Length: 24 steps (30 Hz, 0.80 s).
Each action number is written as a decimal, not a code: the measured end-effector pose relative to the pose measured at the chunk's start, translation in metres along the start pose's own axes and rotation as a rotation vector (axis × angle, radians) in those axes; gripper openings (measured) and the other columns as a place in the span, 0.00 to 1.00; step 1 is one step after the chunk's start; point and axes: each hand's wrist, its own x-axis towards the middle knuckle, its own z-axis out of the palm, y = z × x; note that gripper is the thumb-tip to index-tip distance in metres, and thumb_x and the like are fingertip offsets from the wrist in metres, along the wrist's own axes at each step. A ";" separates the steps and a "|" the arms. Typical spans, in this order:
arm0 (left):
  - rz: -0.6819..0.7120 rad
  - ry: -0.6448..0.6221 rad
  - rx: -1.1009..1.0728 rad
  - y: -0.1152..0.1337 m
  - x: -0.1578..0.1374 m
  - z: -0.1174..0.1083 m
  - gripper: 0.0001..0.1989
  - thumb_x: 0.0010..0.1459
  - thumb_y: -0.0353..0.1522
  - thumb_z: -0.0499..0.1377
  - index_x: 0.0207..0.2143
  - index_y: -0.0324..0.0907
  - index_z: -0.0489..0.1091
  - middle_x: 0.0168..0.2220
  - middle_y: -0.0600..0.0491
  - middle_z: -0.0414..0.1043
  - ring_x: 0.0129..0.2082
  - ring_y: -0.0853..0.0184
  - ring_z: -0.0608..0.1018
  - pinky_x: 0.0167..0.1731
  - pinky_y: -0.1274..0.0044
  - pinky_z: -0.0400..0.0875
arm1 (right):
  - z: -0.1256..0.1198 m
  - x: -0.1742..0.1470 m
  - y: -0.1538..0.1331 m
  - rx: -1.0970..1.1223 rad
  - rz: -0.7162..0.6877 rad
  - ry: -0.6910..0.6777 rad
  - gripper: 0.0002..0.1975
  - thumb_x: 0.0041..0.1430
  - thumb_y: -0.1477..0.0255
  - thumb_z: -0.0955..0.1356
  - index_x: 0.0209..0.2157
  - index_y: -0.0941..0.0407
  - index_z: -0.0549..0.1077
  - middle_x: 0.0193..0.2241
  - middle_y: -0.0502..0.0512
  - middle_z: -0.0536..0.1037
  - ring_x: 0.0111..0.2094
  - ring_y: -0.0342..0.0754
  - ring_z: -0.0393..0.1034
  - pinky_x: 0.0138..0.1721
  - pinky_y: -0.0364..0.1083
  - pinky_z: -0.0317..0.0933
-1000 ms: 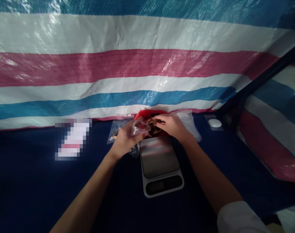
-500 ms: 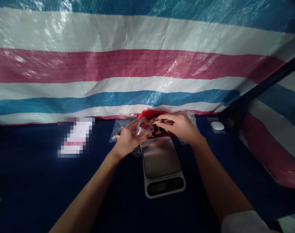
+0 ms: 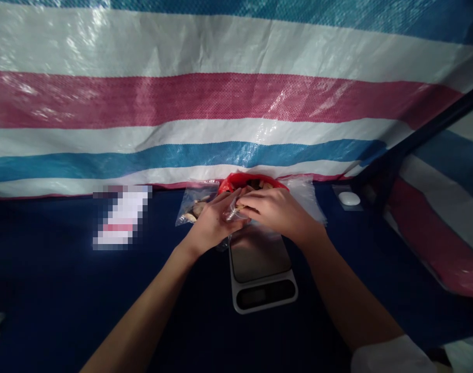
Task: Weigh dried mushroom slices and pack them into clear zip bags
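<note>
My left hand (image 3: 213, 223) is wrapped around a small clear plastic cup (image 3: 233, 210), tilted toward my right hand. My right hand (image 3: 271, 207) is closed at the cup's mouth, with a few pale brown dried pieces (image 3: 241, 205) at its fingertips; the fingers partly hide the cup. Just behind both hands, a red plastic bag (image 3: 230, 181) lies open with more brown dried pieces (image 3: 257, 184) in it. Below them is a kitchen scale (image 3: 261, 256) with a metal plate and a dark display, its far end covered by the hands.
Left of the red bag lies a clear zip bag (image 3: 185, 202) holding dried pieces. Clear empty bags (image 3: 308, 199) lie to its right. Farther right is a white oval object (image 3: 349, 199) on a small clear bag. A blurred-out sheet (image 3: 122, 217) lies left. Striped tarpaulin (image 3: 182, 98) walls the back.
My right hand has moved left and slightly down from over the red bag to the cup, with dried pieces in its fingers. The left hand still holds the cup, nearly in place.
</note>
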 end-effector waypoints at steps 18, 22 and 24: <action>-0.111 0.006 -0.145 0.008 0.005 -0.004 0.27 0.55 0.41 0.71 0.56 0.42 0.77 0.58 0.43 0.78 0.59 0.52 0.78 0.64 0.61 0.70 | 0.001 -0.001 0.009 0.487 -0.020 0.105 0.08 0.64 0.73 0.72 0.41 0.48 0.85 0.44 0.48 0.86 0.48 0.54 0.81 0.57 0.49 0.74; -0.143 0.033 -0.161 0.010 0.005 -0.005 0.27 0.54 0.40 0.72 0.55 0.42 0.77 0.57 0.44 0.78 0.58 0.52 0.79 0.64 0.61 0.71 | 0.000 0.000 0.008 0.536 -0.015 0.136 0.09 0.64 0.75 0.72 0.42 0.49 0.85 0.45 0.49 0.86 0.51 0.53 0.80 0.56 0.49 0.74; -0.146 0.041 -0.178 0.011 0.006 -0.005 0.26 0.54 0.40 0.72 0.54 0.42 0.77 0.57 0.44 0.79 0.58 0.52 0.79 0.63 0.61 0.71 | -0.001 0.000 0.008 0.563 0.005 0.120 0.11 0.64 0.75 0.72 0.43 0.47 0.85 0.46 0.47 0.86 0.51 0.52 0.80 0.56 0.47 0.75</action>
